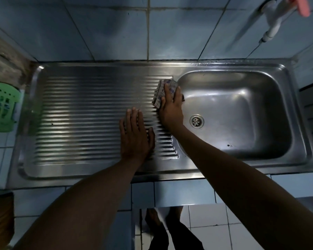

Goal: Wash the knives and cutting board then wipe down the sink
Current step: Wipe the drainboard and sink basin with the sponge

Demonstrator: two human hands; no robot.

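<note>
left hand (135, 135): flat, fingers straight | right hand (171, 107): pressing down

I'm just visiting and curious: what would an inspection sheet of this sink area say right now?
Surface: stainless steel sink with ribbed draining board; a few dark specks.
Job's things: checked cloth at the basin's left edge; knives, cutting board: nothing seen.
Clutter: green plastic basket at far left.
Hands: left hand flat on the ribs; right hand presses the cloth.
Cables: nothing seen.
Surroundings: blue wall tiles, white tap.
</note>
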